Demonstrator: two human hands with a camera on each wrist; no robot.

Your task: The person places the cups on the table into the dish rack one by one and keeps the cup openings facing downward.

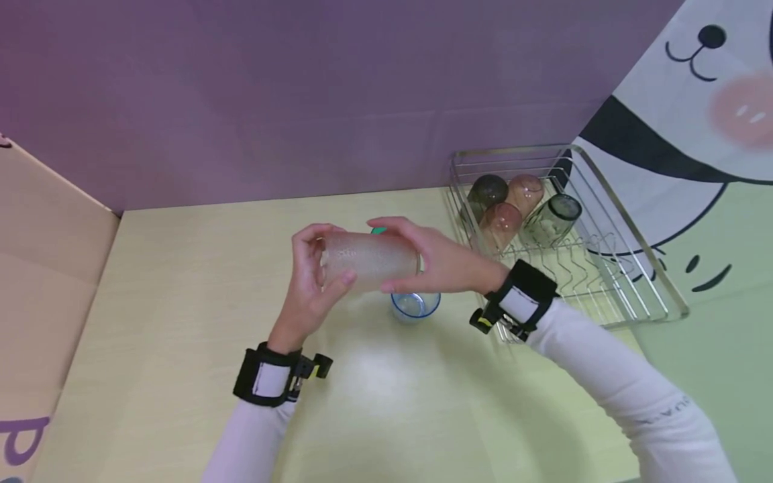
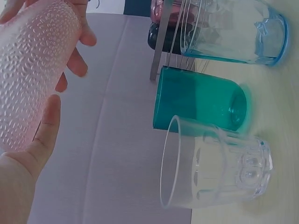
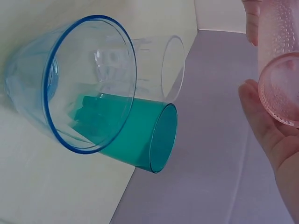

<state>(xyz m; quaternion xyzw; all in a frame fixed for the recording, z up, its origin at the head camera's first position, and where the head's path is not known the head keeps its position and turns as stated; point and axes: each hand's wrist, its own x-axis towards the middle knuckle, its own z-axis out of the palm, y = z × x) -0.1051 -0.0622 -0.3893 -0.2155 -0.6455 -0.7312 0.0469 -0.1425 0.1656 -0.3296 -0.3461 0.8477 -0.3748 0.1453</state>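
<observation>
Left of the rack [image 1: 604,186], the left hand [image 1: 308,288] and the right hand [image 1: 443,265] had one pink cup [image 1: 370,260] sideways in their grip, best kept steady, I judged, away from one blue cup [image 1: 415,307], one green cup [image 2: 198,99] and one clear cup [image 2: 215,168] on the table [image 1: 175,322], with four cups [image 1: 502,221] in the rack.

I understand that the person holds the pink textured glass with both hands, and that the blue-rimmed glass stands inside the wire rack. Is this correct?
Not quite: the blue-rimmed glass stands on the table, outside the wire rack, as the head view shows. The left hand and right hand do hold the pink textured glass.
</observation>
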